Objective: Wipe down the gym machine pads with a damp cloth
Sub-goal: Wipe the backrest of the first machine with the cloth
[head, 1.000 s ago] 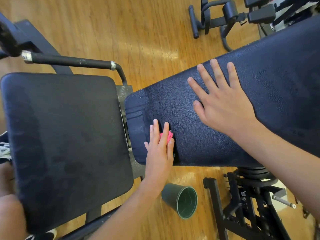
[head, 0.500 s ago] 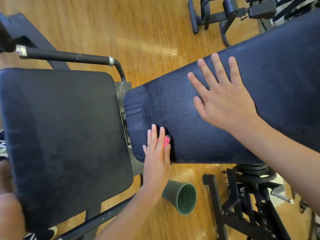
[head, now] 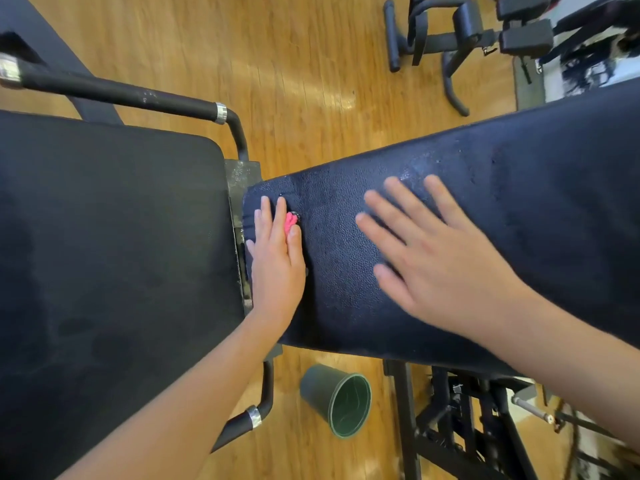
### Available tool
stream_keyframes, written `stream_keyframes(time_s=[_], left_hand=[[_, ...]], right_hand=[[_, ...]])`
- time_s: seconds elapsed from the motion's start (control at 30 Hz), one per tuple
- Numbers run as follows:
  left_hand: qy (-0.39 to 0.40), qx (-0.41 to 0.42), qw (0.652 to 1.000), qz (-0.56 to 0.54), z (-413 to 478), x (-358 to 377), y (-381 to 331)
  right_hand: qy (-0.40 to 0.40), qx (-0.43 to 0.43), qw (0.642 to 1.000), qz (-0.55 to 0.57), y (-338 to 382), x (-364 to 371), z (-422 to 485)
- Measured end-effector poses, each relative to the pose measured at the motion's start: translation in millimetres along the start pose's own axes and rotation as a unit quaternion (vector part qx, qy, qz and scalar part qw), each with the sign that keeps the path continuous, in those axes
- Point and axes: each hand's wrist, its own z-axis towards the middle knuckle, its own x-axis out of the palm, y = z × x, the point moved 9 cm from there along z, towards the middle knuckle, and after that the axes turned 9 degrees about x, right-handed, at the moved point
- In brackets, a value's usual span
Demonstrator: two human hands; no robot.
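A long dark back pad [head: 519, 202] slopes from the centre up to the right, with damp streaks on its surface. My left hand [head: 277, 265] lies flat on the pad's left end, fingers straight, pressing a small pink cloth [head: 290, 221] that peeks out between two fingers. My right hand [head: 440, 261] rests flat on the middle of the same pad with its fingers spread; it is blurred. A square dark seat pad [head: 110, 265] fills the left side.
A black handle bar [head: 121, 95] with chrome rings runs above the seat pad. A dark green bucket [head: 337, 400] stands on the wooden floor below the back pad. Black machine frame [head: 460, 420] sits at lower right, more gym equipment [head: 460, 32] at top right.
My left hand has slid with the cloth from the pad's near edge toward its far left corner. My right hand has stayed flat on the pad and looks lower in view.
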Motion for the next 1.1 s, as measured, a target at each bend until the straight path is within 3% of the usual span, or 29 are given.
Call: stream_keyframes(time_s=[0.23, 0.77, 1.1], left_hand=[[-0.008, 0.015, 1.000, -0.017, 1.2, 1.6, 4.2], [-0.032, 0.041, 0.997, -0.056, 50.7, -16.6, -11.9], [0.017, 0.030, 0.999, 0.032, 69.8, -0.1, -20.4]], right_hand=[[0.074, -0.003, 0.996, -0.042, 31.8, 33.9, -5.9], [0.060, -0.006, 0.995, -0.083, 37.8, 49.2, -4.0], [0.043, -0.004, 0.997, -0.063, 39.1, 49.2, -1.8]])
